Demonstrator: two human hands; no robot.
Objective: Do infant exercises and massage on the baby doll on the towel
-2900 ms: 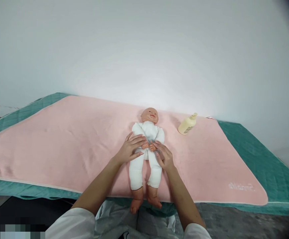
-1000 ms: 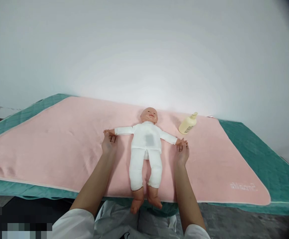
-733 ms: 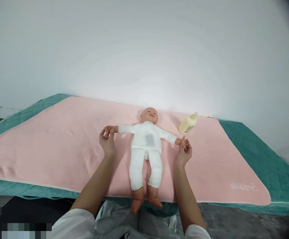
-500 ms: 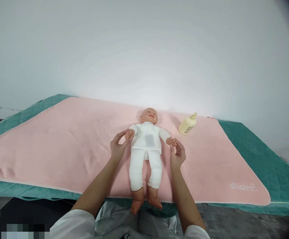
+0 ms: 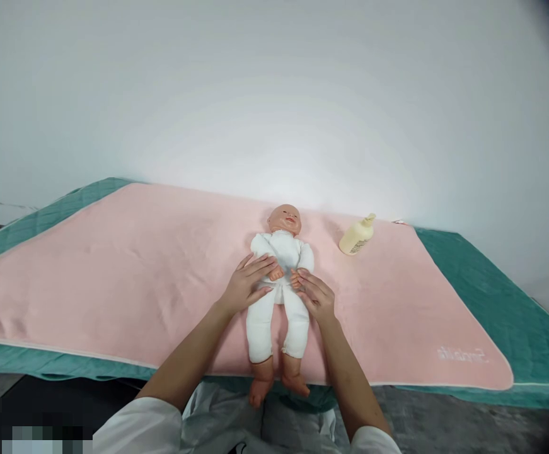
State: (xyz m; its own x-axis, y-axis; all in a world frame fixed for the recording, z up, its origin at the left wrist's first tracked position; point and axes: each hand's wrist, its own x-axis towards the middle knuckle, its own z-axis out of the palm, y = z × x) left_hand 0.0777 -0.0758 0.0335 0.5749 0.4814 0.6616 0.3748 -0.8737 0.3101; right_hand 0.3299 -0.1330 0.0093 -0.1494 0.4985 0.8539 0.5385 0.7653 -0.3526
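Observation:
A baby doll (image 5: 283, 252) in white clothes lies face up on a pink mat (image 5: 137, 265), its head away from me and its bare feet at the mat's near edge. Both doll forearms are bent in over its belly. My left hand (image 5: 250, 280) rests on the doll's arm at the left, fingers apart, near the doll's fist. On the other side, my right hand (image 5: 317, 295) touches the doll's other hand with its fingertips, fingers bent and apart from the thumb.
A pale yellow pump bottle (image 5: 357, 236) lies tilted on the mat, right of the doll's head. Green quilted padding (image 5: 482, 284) shows around the mat. A pale wall (image 5: 274, 101) rises behind.
Both my hands have moved inward, and the doll's arms, spread out to the sides before, are now folded over its belly. The bottle has stayed in place.

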